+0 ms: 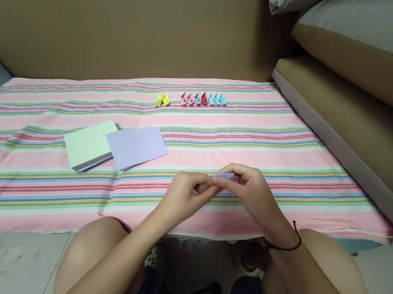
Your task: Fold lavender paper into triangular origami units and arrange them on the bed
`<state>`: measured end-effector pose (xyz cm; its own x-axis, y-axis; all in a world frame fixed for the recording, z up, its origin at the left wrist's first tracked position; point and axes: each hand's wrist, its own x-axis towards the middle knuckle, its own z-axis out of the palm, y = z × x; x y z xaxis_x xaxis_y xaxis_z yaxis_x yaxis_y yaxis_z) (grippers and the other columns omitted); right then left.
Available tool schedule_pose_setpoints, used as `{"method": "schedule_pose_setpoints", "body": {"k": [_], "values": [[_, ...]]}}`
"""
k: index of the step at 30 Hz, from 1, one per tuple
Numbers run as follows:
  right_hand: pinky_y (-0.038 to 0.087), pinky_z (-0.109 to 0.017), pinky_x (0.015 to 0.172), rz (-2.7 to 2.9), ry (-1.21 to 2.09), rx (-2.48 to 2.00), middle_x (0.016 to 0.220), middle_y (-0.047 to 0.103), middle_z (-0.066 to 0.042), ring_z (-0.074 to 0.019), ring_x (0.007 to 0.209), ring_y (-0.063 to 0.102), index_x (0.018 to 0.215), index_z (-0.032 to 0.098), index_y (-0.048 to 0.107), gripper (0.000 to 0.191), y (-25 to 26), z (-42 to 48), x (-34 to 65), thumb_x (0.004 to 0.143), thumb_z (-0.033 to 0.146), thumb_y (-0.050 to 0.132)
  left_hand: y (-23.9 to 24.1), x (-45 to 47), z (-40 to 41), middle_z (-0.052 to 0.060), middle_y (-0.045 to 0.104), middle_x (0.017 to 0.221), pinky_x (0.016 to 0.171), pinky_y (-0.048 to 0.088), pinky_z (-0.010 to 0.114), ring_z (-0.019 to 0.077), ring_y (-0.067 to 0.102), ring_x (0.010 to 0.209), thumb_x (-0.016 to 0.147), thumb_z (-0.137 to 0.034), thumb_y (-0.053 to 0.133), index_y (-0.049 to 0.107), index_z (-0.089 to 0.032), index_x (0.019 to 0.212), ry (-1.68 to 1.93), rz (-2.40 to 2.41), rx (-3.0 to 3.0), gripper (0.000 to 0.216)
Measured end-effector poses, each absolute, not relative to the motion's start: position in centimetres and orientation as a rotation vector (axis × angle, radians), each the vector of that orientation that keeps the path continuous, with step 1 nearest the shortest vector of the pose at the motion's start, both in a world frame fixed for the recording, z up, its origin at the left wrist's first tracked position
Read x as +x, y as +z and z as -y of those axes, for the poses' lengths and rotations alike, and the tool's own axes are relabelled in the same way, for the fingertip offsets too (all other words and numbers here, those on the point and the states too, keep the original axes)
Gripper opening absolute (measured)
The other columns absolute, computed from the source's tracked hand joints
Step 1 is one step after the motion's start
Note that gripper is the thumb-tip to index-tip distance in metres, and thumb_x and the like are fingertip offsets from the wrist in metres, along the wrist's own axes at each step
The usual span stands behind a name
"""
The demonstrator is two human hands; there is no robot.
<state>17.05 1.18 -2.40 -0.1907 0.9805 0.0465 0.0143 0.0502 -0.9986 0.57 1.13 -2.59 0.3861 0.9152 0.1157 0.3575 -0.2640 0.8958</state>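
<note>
Between my hands, above the front part of the striped cloth, is a small folded piece of purple paper [227, 176]. My right hand [249, 188] pinches it between thumb and fingers. The fingers of my left hand [192, 188] are closed at the paper's left end and meet the right fingertips there. Much of the paper is hidden behind the fingers. To the left lie a stack of purple paper sheets [137, 145] and, partly under it, a stack with a light green sheet [89, 144] on top.
Small folded paper figures stand in a row farther back: two yellow ones [162, 99], then several pink, purple, red [204, 99] and light blue ones. A striped cloth [43, 192] covers the seat. Behind rises a brown backrest [144, 24]; cushions [357, 93] are piled at right.
</note>
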Motion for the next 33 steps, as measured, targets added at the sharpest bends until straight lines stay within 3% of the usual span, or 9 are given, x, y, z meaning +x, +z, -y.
{"method": "schedule_pose_setpoints", "body": {"k": [13, 19, 25, 28, 33], "values": [[0.047, -0.027, 0.063, 1.509, 1.248, -1.075, 0.072, 0.063, 0.0, -0.014, 0.069, 0.058, 0.074, 0.019, 0.065, 0.012, -2.5, -1.2, 17.1, 0.08, 0.03, 0.063, -2.5, 0.7, -1.1, -0.001, 0.055, 0.053, 0.051, 0.033, 0.023, 0.0108, 0.047, 0.053, 0.084, -0.036, 0.056, 0.06, -0.015, 0.058, 0.773, -1.131, 1.856, 0.034], [0.043, -0.026, 0.061, 1.46, 1.228, -1.109, 0.065, 0.057, 0.002, -0.0124, 0.063, 0.053, 0.064, 0.018, 0.061, 0.022, -2.8, -1.4, 16.8, 0.081, 0.033, 0.062, -2.4, 0.7, -1.2, 0.0, 0.061, 0.055, 0.05, 0.035, 0.023, 0.0109, 0.051, 0.051, 0.081, -0.036, 0.061, 0.064, -0.015, 0.06, 0.709, -1.098, 1.709, 0.03], [0.046, -0.028, 0.076, 1.304, 1.447, -1.025, 0.083, 0.064, -0.001, -0.0144, 0.08, 0.059, 0.085, 0.019, 0.063, 0.025, -2.8, -1.5, 16.9, 0.084, 0.043, 0.059, -2.8, 0.5, -2.1, 0.002, 0.064, 0.062, 0.06, 0.047, 0.023, 0.0115, 0.058, 0.057, 0.078, -0.038, 0.066, 0.066, -0.014, 0.066, 0.956, -1.024, 1.269, 0.027], [0.045, -0.026, 0.067, 1.373, 1.393, -1.086, 0.073, 0.061, 0.001, -0.0129, 0.07, 0.057, 0.079, 0.019, 0.059, 0.024, -2.8, -1.3, 16.5, 0.081, 0.043, 0.064, -2.9, 0.5, -2.1, 0.002, 0.062, 0.063, 0.059, 0.046, 0.023, 0.011, 0.056, 0.058, 0.079, -0.037, 0.065, 0.066, -0.013, 0.066, 1.015, -1.013, 1.27, 0.027], [0.039, -0.024, 0.059, 1.423, 1.34, -0.971, 0.065, 0.054, 0.003, -0.0109, 0.061, 0.048, 0.074, 0.02, 0.056, 0.023, -2.6, -1.1, 15.9, 0.088, 0.038, 0.054, -2.8, 0.9, -1.8, -0.001, 0.055, 0.06, 0.061, 0.041, 0.023, 0.0107, 0.05, 0.059, 0.083, -0.033, 0.06, 0.058, -0.015, 0.063, 1.009, -0.918, 1.339, 0.028]]}}
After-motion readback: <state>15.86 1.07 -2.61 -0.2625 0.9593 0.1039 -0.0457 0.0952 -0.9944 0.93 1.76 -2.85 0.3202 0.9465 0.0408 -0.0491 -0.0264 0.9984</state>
